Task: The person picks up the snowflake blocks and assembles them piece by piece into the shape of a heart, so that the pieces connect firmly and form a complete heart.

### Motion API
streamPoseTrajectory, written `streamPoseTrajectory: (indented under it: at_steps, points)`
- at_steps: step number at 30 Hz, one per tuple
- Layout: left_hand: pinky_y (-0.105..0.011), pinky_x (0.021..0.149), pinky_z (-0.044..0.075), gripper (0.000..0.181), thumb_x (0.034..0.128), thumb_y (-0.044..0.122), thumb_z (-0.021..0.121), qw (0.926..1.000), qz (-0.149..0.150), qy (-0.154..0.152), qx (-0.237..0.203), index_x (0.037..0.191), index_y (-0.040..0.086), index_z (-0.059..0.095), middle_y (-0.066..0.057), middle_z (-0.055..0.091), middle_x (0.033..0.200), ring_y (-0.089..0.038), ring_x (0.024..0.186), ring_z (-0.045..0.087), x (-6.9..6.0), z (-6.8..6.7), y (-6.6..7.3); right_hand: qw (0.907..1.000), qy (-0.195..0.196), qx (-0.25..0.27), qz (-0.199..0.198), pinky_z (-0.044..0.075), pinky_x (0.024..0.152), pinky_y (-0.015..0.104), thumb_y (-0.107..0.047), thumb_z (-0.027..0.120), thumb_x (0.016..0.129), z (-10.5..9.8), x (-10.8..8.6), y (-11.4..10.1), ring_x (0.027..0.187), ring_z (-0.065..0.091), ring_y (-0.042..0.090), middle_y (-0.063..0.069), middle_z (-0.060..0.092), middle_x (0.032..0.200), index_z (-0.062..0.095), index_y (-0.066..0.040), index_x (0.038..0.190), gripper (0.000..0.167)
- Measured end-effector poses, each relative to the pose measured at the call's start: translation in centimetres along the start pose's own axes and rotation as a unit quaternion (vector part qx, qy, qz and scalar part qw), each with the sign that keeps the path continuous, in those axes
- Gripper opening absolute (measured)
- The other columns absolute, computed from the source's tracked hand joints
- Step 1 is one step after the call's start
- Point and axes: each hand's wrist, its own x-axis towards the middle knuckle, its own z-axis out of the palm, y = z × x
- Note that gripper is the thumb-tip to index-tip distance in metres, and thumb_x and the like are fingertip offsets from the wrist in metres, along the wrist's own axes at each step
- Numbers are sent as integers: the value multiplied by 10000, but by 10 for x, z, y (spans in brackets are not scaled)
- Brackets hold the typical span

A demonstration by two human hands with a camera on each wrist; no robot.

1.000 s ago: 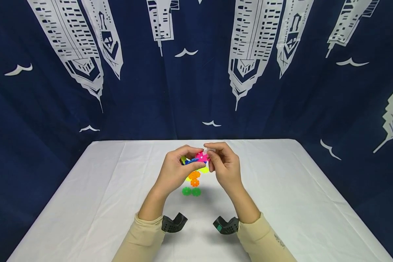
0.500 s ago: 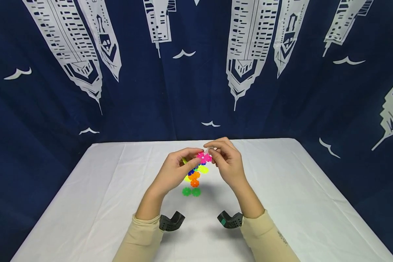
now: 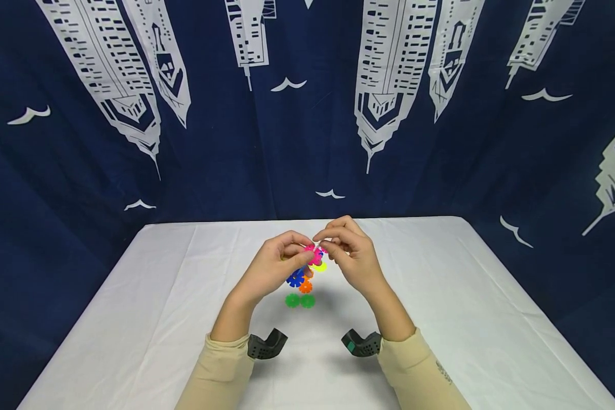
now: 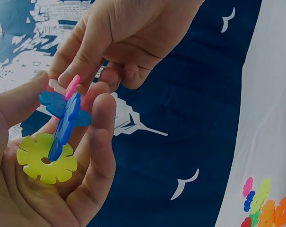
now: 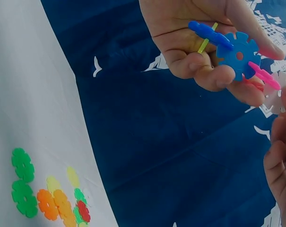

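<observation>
My left hand (image 3: 277, 263) holds a joined cluster of notched flower-shaped plastic discs above the table. In the left wrist view, a yellow disc (image 4: 33, 160) lies against its palm, with blue discs (image 4: 67, 125) slotted together above it. A pink disc (image 5: 264, 74) sits at the cluster's far end. My right hand (image 3: 352, 256) pinches a white disc (image 5: 273, 98) between thumb and fingers, against the pink one. Whether the white and pink notches are interlocked I cannot tell. Fingers partly hide the white disc.
Loose discs lie on the white-covered table (image 3: 184, 319) below the hands: green discs (image 3: 299, 300), an orange disc (image 3: 305, 286), a yellow disc (image 3: 320, 266) and a red disc (image 5: 83, 211). A dark blue printed cloth (image 3: 287, 148) hangs behind the table.
The cluster has turned in the left hand, so a blue disc now shows below the fingers. My right hand has shifted slightly left, bringing the white disc closer to the pink one.
</observation>
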Motion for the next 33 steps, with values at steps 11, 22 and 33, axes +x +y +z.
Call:
streamPoseTrajectory:
  at_steps: [11,22,33]
  points:
    - [-247,660,533,391,883,89,744,9974,589,-215,359,1221,117,549,-109,742,961,-208,763,644,-2,2,0,9987,-382,221,261,479,504,245,61,584,955,2,-1,-1,558,529,187,126,596,927,613,17,979,58]
    - [-216,597,473,182,899,-3,661,9918,1116,-488,390,1033,62,557,-139,731,818,-130,700,603,-3,2,0,9838,-1410,1099,155,544,548,269,-34,500,1023,-2,-2,1,548,594,183,170,571,875,493,44,991,84]
    - [-266,739,575,165,906,-43,612,9835,1110,-1267,-655,1012,14,499,-265,730,919,-239,786,727,-3,-5,-4,9636,-1687,2043,341,521,579,238,-256,500,1028,4,-4,4,647,573,129,-44,555,954,450,34,998,296]
